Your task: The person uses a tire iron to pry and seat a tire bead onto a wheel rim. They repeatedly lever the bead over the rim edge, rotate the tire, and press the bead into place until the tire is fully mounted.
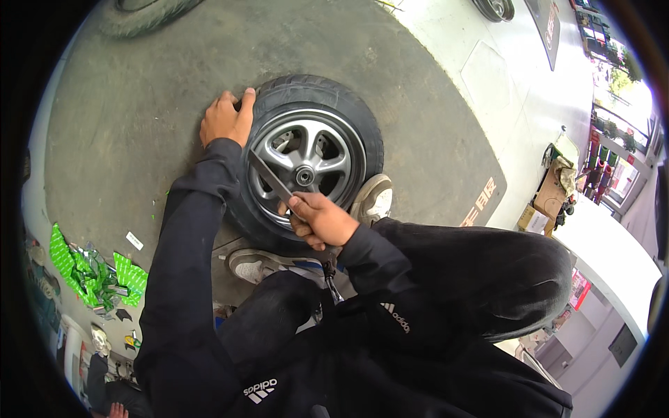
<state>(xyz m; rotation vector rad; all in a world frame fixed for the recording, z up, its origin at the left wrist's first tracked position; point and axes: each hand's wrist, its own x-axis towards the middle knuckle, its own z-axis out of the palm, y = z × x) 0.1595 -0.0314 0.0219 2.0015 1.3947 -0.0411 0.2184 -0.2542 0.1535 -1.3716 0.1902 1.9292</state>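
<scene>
A black tyre (317, 89) on a grey spoked wheel rim (309, 144) lies flat on the mat in front of me. My left hand (228, 120) rests on the tyre's upper left edge, thumb on the sidewall and fingers curled over the tread. In my right hand (320, 217) is a flat metal tyre lever (270, 174), gripped near its lower end. The lever slants up and left across the rim, its far tip at the left inner edge of the tyre. My right palm hides the lever's handle end.
The wheel sits on a dark mat (432, 132) between my two shoes (373, 200). Crumpled green packaging (87, 272) lies at the left. Another tyre (143, 17) is at the top left, and a cardboard box (550, 188) stands at the right. Another person's hand (118, 410) shows at the lower left.
</scene>
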